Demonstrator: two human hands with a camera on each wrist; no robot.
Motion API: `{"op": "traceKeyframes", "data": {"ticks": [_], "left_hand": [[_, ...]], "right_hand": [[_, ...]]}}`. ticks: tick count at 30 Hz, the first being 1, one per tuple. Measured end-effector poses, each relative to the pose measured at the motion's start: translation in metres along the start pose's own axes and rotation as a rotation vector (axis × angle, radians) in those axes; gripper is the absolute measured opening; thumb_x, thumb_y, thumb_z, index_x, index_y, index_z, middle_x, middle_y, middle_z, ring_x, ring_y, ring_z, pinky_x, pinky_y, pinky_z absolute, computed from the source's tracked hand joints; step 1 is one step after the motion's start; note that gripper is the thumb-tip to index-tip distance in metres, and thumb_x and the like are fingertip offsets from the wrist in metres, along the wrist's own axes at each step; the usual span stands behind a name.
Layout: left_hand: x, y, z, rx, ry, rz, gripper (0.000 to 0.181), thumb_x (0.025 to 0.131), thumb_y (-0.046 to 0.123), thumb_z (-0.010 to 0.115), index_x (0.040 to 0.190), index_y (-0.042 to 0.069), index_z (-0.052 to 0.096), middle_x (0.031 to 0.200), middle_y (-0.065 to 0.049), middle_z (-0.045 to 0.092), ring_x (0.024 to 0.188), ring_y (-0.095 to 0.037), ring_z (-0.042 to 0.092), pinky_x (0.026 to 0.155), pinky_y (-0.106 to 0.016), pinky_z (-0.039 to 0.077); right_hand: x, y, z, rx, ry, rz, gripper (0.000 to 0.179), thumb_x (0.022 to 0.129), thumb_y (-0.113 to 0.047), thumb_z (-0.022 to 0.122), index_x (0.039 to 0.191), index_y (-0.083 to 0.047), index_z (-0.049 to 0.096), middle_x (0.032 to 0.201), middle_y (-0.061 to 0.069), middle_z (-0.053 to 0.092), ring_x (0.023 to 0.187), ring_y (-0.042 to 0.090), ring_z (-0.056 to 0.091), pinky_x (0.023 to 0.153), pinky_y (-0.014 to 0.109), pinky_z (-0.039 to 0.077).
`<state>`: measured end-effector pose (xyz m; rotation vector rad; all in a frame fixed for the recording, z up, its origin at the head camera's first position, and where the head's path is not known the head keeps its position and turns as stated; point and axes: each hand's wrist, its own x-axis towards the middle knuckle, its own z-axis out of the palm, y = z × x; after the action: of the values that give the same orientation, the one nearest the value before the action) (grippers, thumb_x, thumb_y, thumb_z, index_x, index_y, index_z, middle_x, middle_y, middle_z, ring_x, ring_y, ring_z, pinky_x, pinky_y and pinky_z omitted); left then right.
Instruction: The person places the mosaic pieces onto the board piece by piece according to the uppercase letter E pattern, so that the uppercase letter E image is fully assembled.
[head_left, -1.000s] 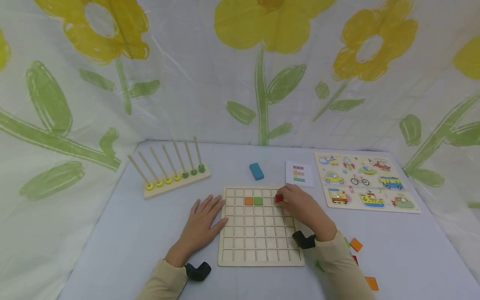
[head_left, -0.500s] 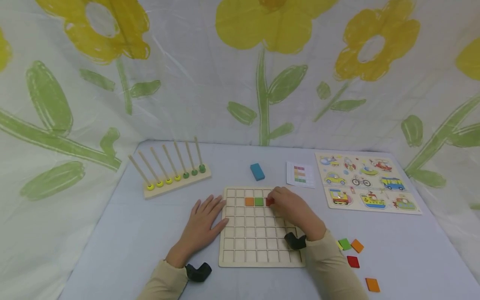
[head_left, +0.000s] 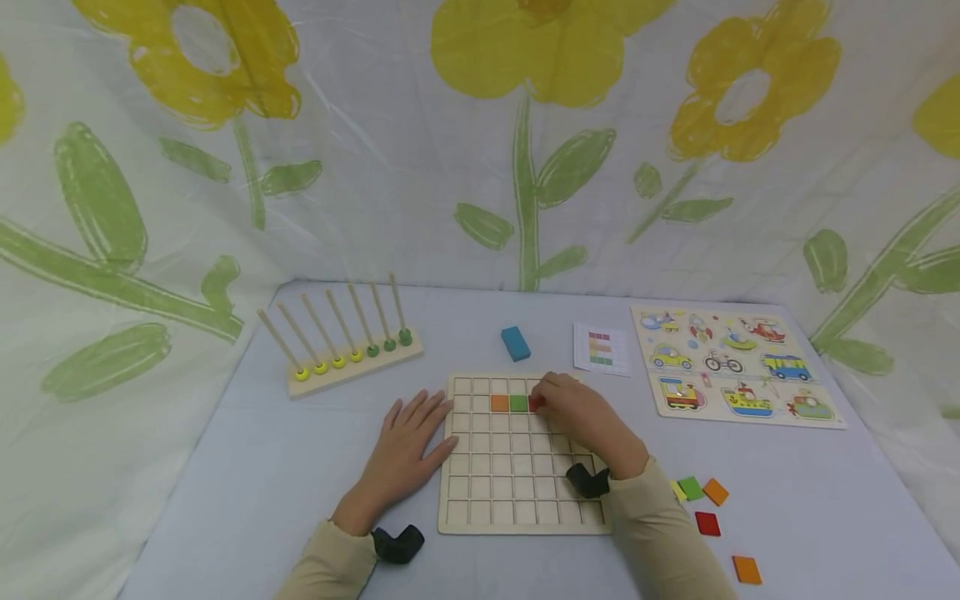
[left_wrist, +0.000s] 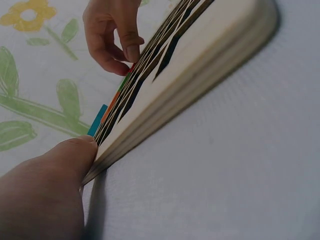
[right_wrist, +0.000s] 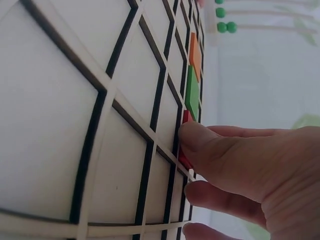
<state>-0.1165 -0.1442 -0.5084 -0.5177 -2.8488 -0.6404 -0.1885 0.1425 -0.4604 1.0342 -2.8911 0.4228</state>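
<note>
A wooden grid board (head_left: 525, 528) lies in front of me, with an orange tile (head_left: 499, 403) and a green tile (head_left: 518, 403) side by side in its upper cells. My right hand (head_left: 581, 415) pinches a red tile (right_wrist: 186, 116) between thumb and fingers, right at the cell beside the green tile; the fingers cover most of it. Flat along the board's left edge, my left hand (head_left: 406, 443) rests with straight fingers. In the left wrist view its thumb (left_wrist: 75, 152) touches the board's rim.
Loose tiles, among them a red one (head_left: 707, 523) and an orange one (head_left: 747, 570), lie right of the board. Behind it are a blue block (head_left: 515, 342) and a pattern card (head_left: 602, 350). A peg rack (head_left: 356, 364) stands left, a vehicle puzzle (head_left: 735, 365) right.
My right hand has moved left over the board with the red tile, up to the green one. More loose tiles show beside the right sleeve. The left hand has stayed put.
</note>
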Motion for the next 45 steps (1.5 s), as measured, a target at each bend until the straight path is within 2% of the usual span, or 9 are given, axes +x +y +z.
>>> {"op": "traceKeyframes", "data": {"ticks": [9,12,16,19,23,29,32,35,45], "left_hand": [[0.002,0.001,0.002,0.007,0.001,0.004,0.057,0.095,0.046,0.052,0.143,0.017,0.045,0.151,-0.003,0.04,0.143,-0.028,0.029,0.114,-0.055,0.017],[0.002,0.0,0.003,0.016,0.005,0.004,0.057,0.095,0.046,0.053,0.143,0.017,0.046,0.151,-0.003,0.04,0.142,-0.028,0.03,0.114,-0.055,0.017],[0.001,-0.002,0.002,0.015,0.01,0.012,0.056,0.095,0.045,0.053,0.142,0.017,0.047,0.15,-0.004,0.041,0.142,-0.029,0.031,0.113,-0.056,0.018],[0.0,-0.003,0.003,0.011,-0.004,0.024,0.055,0.096,0.045,0.052,0.143,0.017,0.046,0.15,-0.004,0.041,0.142,-0.029,0.03,0.113,-0.056,0.018],[-0.001,-0.004,0.001,0.003,-0.015,0.029,0.055,0.096,0.045,0.052,0.142,0.016,0.047,0.15,-0.004,0.04,0.142,-0.029,0.029,0.113,-0.057,0.016],[0.001,-0.004,0.001,-0.01,0.024,0.046,0.052,0.094,0.041,0.056,0.139,0.016,0.051,0.147,-0.004,0.045,0.141,-0.031,0.031,0.112,-0.059,0.018],[0.002,-0.004,0.001,-0.013,0.03,0.066,0.051,0.095,0.041,0.056,0.139,0.018,0.051,0.147,-0.005,0.046,0.14,-0.031,0.032,0.112,-0.059,0.019],[0.004,-0.004,0.002,-0.013,0.021,0.068,0.051,0.095,0.042,0.054,0.14,0.019,0.049,0.147,-0.004,0.045,0.141,-0.03,0.031,0.112,-0.059,0.018],[0.001,-0.005,-0.001,-0.016,-0.01,0.041,0.05,0.097,0.044,0.051,0.141,0.022,0.048,0.149,-0.002,0.042,0.143,-0.027,0.028,0.114,-0.056,0.016]], "right_hand": [[-0.008,0.002,-0.006,-0.034,-0.028,0.047,0.016,0.087,-0.011,0.07,0.102,-0.013,0.068,0.102,-0.002,0.06,0.09,0.011,0.058,0.079,0.029,0.053],[-0.024,0.005,-0.015,-0.052,-0.056,0.095,0.02,0.087,-0.013,0.07,0.107,-0.012,0.067,0.105,-0.002,0.061,0.091,0.011,0.059,0.079,0.029,0.054],[-0.06,0.014,-0.028,-0.067,-0.082,0.167,0.024,0.086,-0.012,0.071,0.109,-0.01,0.065,0.105,0.0,0.062,0.093,0.014,0.062,0.079,0.032,0.054],[-0.092,0.024,-0.036,-0.073,-0.1,0.239,0.027,0.085,-0.011,0.072,0.111,-0.011,0.065,0.107,0.0,0.063,0.097,0.017,0.063,0.083,0.036,0.054],[-0.126,0.035,-0.049,-0.042,-0.148,0.392,0.033,0.082,-0.014,0.075,0.113,-0.012,0.064,0.106,0.001,0.064,0.091,0.016,0.061,0.082,0.04,0.055],[-0.156,0.052,-0.061,0.061,-0.31,0.638,0.043,0.082,-0.026,0.075,0.117,-0.006,0.06,0.103,0.006,0.062,0.088,0.02,0.058,0.077,0.044,0.054],[-0.168,0.059,-0.062,0.108,-0.369,0.713,0.052,0.08,-0.035,0.076,0.118,-0.004,0.059,0.101,0.007,0.06,0.085,0.02,0.055,0.076,0.042,0.054],[-0.175,0.063,-0.061,0.139,-0.383,0.745,0.053,0.079,-0.038,0.075,0.117,-0.004,0.06,0.101,0.007,0.058,0.083,0.02,0.052,0.077,0.043,0.054],[-0.171,0.061,-0.055,0.168,-0.341,0.713,0.042,0.084,-0.022,0.073,0.12,-0.006,0.06,0.1,0.005,0.059,0.085,0.019,0.054,0.076,0.039,0.055]]}}
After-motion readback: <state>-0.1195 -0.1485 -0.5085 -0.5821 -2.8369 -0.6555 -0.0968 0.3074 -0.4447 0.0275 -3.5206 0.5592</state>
